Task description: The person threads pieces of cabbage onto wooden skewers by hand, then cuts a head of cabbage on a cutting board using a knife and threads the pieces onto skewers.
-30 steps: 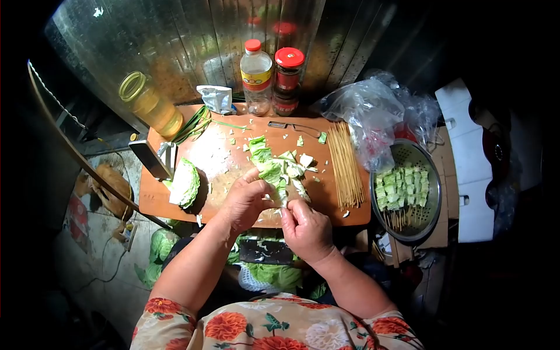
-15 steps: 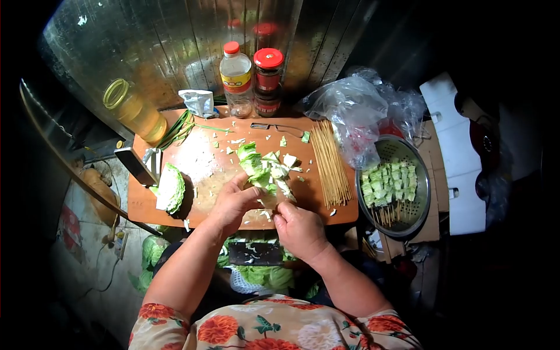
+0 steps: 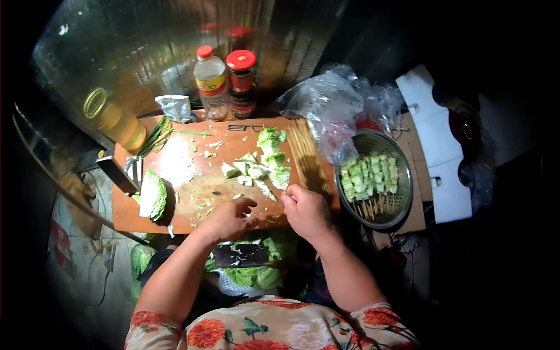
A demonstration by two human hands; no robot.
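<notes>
My right hand is closed at the lower end of a cabbage skewer, whose pale green leaf pieces are stacked in a row above the fist. The stick itself is mostly hidden. Over the near part of the orange cutting board, my left hand has its fingers curved and apart, with nothing in them. Cut cabbage pieces lie in a small heap left of the skewer. A cabbage wedge rests at the board's left side. Bamboo sticks lie bundled along its right side.
Right of the board, a metal colander holds several finished cabbage skewers. Behind stand a clear bottle, red-lidded jars and a plastic bag. A cleaver lies below the board's near edge. A phone leans at left.
My left hand has let go of the cabbage and drawn back toward me. My right hand has moved slightly right with the skewer, which now stands farther right. The whole view has shifted left.
</notes>
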